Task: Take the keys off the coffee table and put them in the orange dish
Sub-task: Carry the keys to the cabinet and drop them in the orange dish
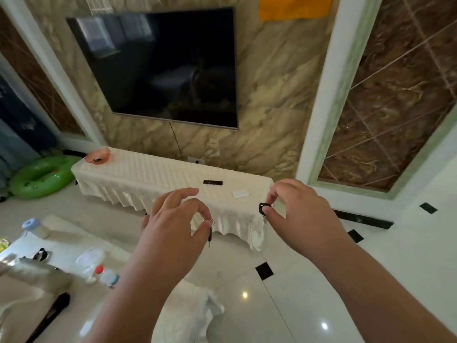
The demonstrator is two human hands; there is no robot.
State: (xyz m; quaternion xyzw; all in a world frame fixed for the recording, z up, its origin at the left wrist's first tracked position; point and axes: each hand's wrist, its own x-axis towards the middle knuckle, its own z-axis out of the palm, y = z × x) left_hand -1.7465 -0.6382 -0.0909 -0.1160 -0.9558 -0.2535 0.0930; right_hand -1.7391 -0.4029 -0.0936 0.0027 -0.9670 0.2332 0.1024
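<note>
Key ring: sitting just below centre, its upper arc hiding in the pinch of the left hand.
Key: dangling beneath the ring, showing too small to make out its cut.
Black piece: being pinched by the right hand at 3 o'clock, fingertips covering most of it and leaving its kind unclear.
Orange dish: lying at 10 o'clock, a dark item inside looking too small to identify.
Coffee table: running off the left edge at 8 o'clock, its clutter blurring.
Orange cloth: being cropped by the top edge at 1 o'clock.
</note>
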